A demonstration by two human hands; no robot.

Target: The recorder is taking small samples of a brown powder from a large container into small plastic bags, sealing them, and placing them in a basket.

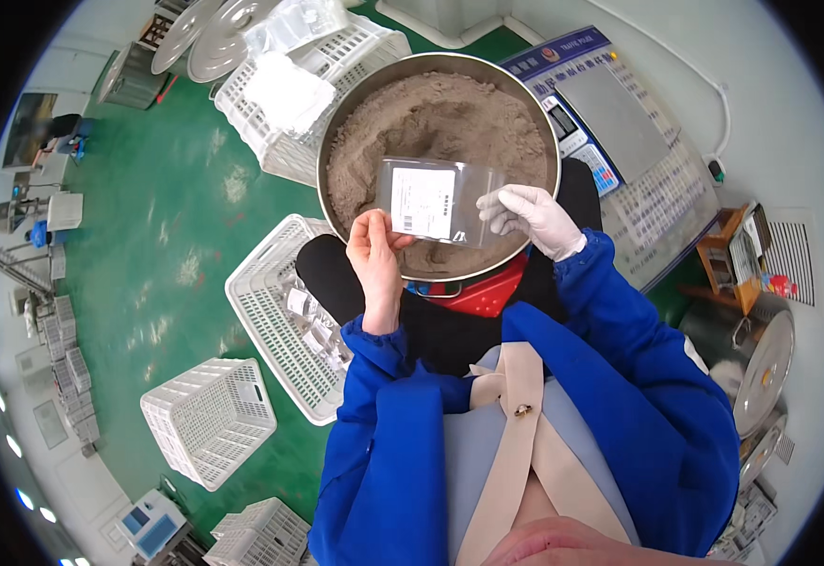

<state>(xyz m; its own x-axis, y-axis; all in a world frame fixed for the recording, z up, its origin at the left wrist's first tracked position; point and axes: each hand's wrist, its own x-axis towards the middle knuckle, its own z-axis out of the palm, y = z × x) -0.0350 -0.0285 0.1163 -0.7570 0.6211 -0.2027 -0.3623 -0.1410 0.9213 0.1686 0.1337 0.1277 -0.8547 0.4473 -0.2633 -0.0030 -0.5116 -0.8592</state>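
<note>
A clear plastic zip bag with a white printed label is held over a wide metal pot of brownish-grey powder. My bare left hand pinches the bag's lower left corner between thumb and fingers. At its right end is my right hand, in a thin white glove, with curled fingers closed at the bag's edge. The bag looks flat, and the powder shows through its clear part. A hollow dips in the middle of the powder. The pot stands between my knees, above a red plastic stool.
To the right of the pot lies a digital scale on a printed board. On the left, a white plastic crate holds several small bags. Another crate carries white bags. One more crate sits on the green floor.
</note>
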